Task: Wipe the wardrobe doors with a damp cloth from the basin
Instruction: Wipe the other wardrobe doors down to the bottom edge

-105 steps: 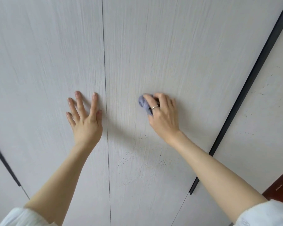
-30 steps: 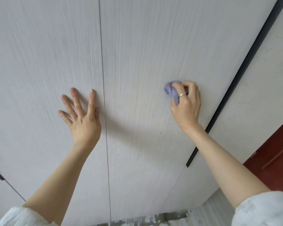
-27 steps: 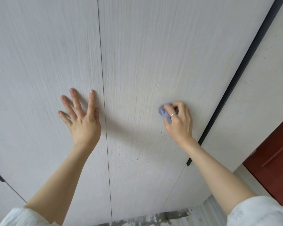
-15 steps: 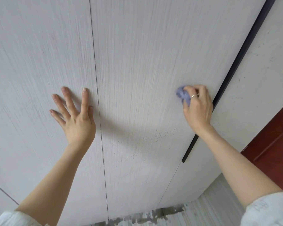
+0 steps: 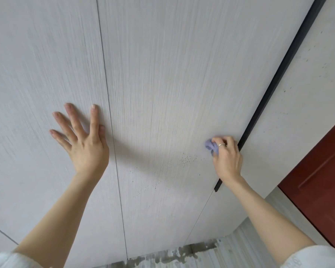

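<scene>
Left hand point(image 5: 85, 144) flat, fingers spread, pressed on left door point(image 5: 46, 78) just beside seam point(image 5: 112, 140). Right hand point(image 5: 227, 157) curled around purple cloth point(image 5: 211, 145), against right door point(image 5: 162, 84) at 3 o'clock, almost touching black trim point(image 5: 275, 82). Bare panel toward 12. Specks point(image 5: 182, 160) at 8 o'clock of cloth, perhaps dirt.

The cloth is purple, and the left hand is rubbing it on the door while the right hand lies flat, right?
Not quite: the hands are swapped. In the head view the right hand grips the purple cloth against the door, while the left hand lies flat, fingers spread, on the neighbouring door.
</scene>
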Motion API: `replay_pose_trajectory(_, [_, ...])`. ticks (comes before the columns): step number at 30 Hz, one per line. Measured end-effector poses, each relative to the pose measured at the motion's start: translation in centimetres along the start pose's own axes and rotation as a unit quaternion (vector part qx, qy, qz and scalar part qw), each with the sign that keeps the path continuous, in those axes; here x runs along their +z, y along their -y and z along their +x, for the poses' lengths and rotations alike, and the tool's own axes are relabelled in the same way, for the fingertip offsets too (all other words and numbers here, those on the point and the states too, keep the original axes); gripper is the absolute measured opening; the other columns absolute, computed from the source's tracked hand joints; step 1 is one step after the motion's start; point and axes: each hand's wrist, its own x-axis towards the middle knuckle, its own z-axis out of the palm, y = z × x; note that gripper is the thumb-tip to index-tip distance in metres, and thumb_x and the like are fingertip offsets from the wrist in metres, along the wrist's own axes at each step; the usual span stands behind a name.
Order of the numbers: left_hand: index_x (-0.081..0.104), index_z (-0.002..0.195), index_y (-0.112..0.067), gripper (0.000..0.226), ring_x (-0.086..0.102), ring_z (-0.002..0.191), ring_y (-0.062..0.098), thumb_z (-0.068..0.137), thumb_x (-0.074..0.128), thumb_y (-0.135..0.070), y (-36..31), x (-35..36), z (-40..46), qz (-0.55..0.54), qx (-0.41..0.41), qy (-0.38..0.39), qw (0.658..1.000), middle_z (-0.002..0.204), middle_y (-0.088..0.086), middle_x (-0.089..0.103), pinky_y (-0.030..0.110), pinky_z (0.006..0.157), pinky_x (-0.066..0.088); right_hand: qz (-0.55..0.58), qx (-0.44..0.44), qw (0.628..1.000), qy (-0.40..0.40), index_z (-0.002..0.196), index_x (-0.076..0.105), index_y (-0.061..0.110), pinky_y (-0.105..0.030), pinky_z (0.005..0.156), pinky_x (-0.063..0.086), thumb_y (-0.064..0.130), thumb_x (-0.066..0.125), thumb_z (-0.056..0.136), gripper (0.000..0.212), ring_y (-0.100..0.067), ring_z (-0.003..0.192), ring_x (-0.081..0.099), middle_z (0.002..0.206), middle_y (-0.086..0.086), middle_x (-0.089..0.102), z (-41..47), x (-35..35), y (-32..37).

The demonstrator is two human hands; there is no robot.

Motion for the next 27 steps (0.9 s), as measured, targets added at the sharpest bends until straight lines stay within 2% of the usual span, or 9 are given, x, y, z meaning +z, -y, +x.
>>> replay_pose_trajectory(4, [0.019, 0.149, -0.029, 0.047, -0.002, 0.137, 0.056, 0.103, 0.029, -0.023, -0.2, 0.2, 0.2, -0.003, -0.001, -0.008, 1.0, 0.154, 0.028, 0.002, 0.066, 0.105, -0.006, 0.045, 0.021, 0.985, -0.166, 0.095, 0.066, 0.007, -0.035, 0.057, 0.045, -0.01, 0.063, 0.067, 0.033, -0.034, 0.082, 0.058, 0.097, -0.017, 0.058, 6.0, -3.3, 0.0])
replay_pose_trajectory(8, [0.017, 0.149, -0.029, 0.047, -0.001, 0.136, 0.056, 0.104, 0.027, -0.024, -0.1, 0.3, -0.1, 0.0, -0.004, -0.013, 1.0, 0.153, 0.029, 0.003, 0.065, 0.105, -0.005, 0.065, 0.05, 0.977, -0.197, 0.098, 0.064, 0.009, -0.032, 0.058, 0.043, -0.01, 0.058, 0.068, 0.036, -0.03, 0.088, 0.056, 0.102, -0.015, 0.055, 6.0, -2.3, 0.1])
replay_pose_trajectory(10, [0.013, 0.149, -0.031, 0.049, -0.005, 0.137, 0.054, 0.103, 0.027, -0.024, -0.1, 0.4, -0.1, -0.001, 0.0, -0.01, 1.0, 0.154, 0.027, -0.001, 0.066, 0.105, -0.006, 0.057, 0.063, 0.983, -0.162, 0.095, 0.065, 0.006, -0.035, 0.058, 0.044, -0.014, 0.059, 0.063, 0.037, -0.035, 0.086, 0.056, 0.1, -0.016, 0.055, 2.8, -0.2, -0.5])
replay_pose_trajectory(12, [0.011, 0.15, -0.032, 0.05, -0.007, 0.137, 0.054, 0.103, 0.027, -0.024, 0.0, 0.5, 0.0, -0.001, 0.0, -0.008, 1.0, 0.154, 0.026, -0.003, 0.067, 0.105, -0.006, 0.053, 0.104, 0.992, -0.052, 0.094, 0.064, 0.004, -0.035, 0.059, 0.044, -0.016, 0.06, 0.064, 0.036, -0.037, 0.088, 0.056, 0.102, -0.016, 0.054, -0.9, 1.9, -1.6])
replay_pose_trajectory(14, [0.01, 0.15, -0.032, 0.051, -0.006, 0.137, 0.054, 0.103, 0.027, -0.023, -0.2, 0.5, 0.0, -0.005, -0.006, -0.009, 1.0, 0.154, 0.027, -0.003, 0.067, 0.106, -0.005, 0.021, 0.162, 0.983, 0.081, 0.097, 0.063, 0.005, -0.033, 0.063, 0.043, -0.011, 0.06, 0.072, 0.03, -0.036, 0.093, 0.056, 0.107, -0.013, 0.052, -3.3, 3.3, -2.8])
replay_pose_trajectory(16, [0.012, 0.15, -0.031, 0.051, -0.007, 0.137, 0.054, 0.103, 0.028, -0.022, -0.5, 0.6, -0.3, -0.009, -0.016, -0.012, 1.0, 0.154, 0.027, -0.003, 0.066, 0.106, -0.006, 0.004, 0.182, 0.973, 0.14, 0.099, 0.062, 0.006, -0.034, 0.064, 0.043, -0.006, 0.059, 0.077, 0.025, -0.036, 0.093, 0.057, 0.11, -0.012, 0.052, -3.6, 3.3, -3.5])
replay_pose_trajectory(18, [0.012, 0.15, -0.031, 0.051, -0.007, 0.138, 0.053, 0.102, 0.028, -0.02, -0.8, 0.6, -0.4, -0.013, -0.029, -0.012, 0.999, 0.154, 0.027, -0.003, 0.065, 0.106, -0.006, 0.024, 0.182, 0.978, 0.102, 0.1, 0.061, 0.004, -0.037, 0.066, 0.044, -0.005, 0.06, 0.077, 0.025, -0.037, 0.093, 0.057, 0.109, -0.014, 0.052, -2.0, 2.1, -3.4])
replay_pose_trajectory(23, [0.012, 0.15, -0.034, 0.054, -0.009, 0.138, 0.05, 0.1, 0.028, -0.018, -1.0, 0.7, -0.5, -0.026, -0.043, -0.011, 0.999, 0.155, 0.024, -0.005, 0.06, 0.108, -0.008, 0.089, 0.137, 0.98, -0.116, 0.105, 0.059, 0.003, -0.036, 0.069, 0.043, -0.009, 0.055, 0.075, 0.033, -0.036, 0.1, 0.055, 0.113, -0.017, 0.052, 4.5, -2.2, -2.9])
replay_pose_trajectory(27, [0.009, 0.148, -0.038, 0.057, -0.013, 0.14, 0.044, 0.098, 0.028, -0.019, -1.2, 1.2, -1.5, -0.04, -0.077, 0.007, 0.996, 0.156, 0.019, -0.01, 0.057, 0.109, -0.007, 0.068, 0.075, 0.979, -0.174, 0.1, 0.063, 0.001, -0.041, 0.073, 0.044, -0.015, 0.054, 0.068, 0.036, -0.037, 0.093, 0.056, 0.105, -0.02, 0.056, 5.3, -1.7, -3.1])
